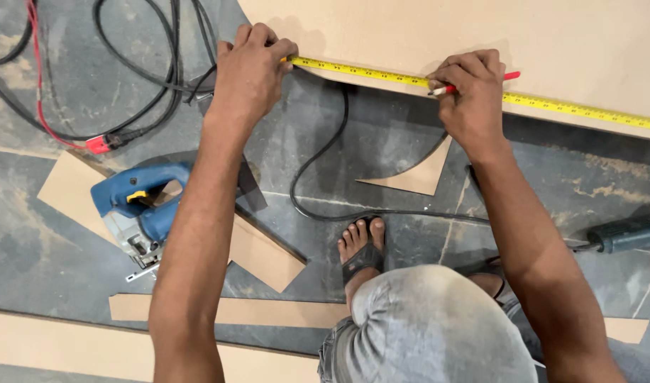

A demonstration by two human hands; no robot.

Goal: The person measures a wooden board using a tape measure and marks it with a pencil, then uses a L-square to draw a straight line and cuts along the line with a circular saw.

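Observation:
A yellow measuring tape [382, 74] lies stretched along the near edge of a large tan board [481, 35] at the top. My left hand [250, 71] presses the tape's end down at the board's left corner. My right hand [474, 92] grips a red and white pencil [509, 76], its tip touching the board beside the tape.
A blue jigsaw [137, 206] rests on a tan offcut [69, 188] at left. Black and red cables [126, 78] coil at top left; a black cord [318, 163] loops across the dusty floor. A curved offcut [417, 174], long strips [268, 312], another power tool [626, 234] and my sandalled foot [360, 245] are nearby.

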